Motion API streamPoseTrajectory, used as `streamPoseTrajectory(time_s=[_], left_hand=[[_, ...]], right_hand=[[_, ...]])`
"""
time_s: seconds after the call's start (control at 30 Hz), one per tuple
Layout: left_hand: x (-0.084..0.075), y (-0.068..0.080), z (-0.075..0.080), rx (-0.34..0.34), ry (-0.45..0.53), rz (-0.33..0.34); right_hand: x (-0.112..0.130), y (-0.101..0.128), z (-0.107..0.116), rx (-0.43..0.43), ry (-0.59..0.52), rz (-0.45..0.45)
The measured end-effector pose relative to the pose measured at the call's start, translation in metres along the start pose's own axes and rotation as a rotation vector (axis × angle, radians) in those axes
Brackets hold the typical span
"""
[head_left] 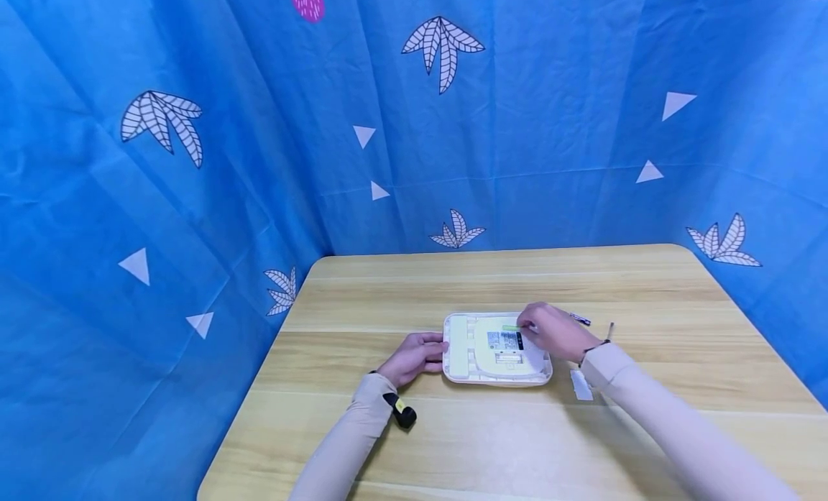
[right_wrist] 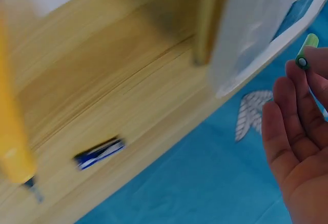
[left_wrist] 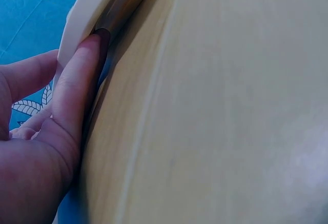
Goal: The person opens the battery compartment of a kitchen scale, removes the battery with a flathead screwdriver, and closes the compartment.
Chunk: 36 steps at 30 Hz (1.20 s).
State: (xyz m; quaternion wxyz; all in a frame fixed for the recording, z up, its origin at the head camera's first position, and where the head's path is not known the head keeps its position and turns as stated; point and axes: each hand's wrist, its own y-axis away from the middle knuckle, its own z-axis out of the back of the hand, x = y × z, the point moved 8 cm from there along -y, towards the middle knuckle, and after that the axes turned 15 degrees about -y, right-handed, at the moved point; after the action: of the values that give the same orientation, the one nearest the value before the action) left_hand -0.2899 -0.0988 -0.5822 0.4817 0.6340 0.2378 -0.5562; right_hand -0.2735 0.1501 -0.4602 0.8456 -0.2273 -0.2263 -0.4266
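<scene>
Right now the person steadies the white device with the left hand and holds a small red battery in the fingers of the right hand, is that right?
Not quite: the battery is green, not red, as the right wrist view shows. The rest holds: the left hand steadies the white device at its edge, and the right hand pinches the battery in its fingers over the device.

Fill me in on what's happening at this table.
A person sits at a wooden table with a white flat device lying label-side up. The left hand steadies its left edge. The right hand holds a small green battery in its fingertips over the device. Another blue battery lies on the table.
</scene>
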Motion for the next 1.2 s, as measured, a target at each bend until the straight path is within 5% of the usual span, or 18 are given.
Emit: streamPoseTrajectory(time_s=[0.33,1.2], left_hand=[[-0.001,0.002,0.001,-0.005,-0.005,0.0],[0.002,0.001,0.0,-0.001,0.006,-0.006]], right_hand=[[-0.046,0.025,0.028,-0.05,-0.003,-0.17],[-0.094,0.06,0.03,-0.042,0.1,-0.296]])
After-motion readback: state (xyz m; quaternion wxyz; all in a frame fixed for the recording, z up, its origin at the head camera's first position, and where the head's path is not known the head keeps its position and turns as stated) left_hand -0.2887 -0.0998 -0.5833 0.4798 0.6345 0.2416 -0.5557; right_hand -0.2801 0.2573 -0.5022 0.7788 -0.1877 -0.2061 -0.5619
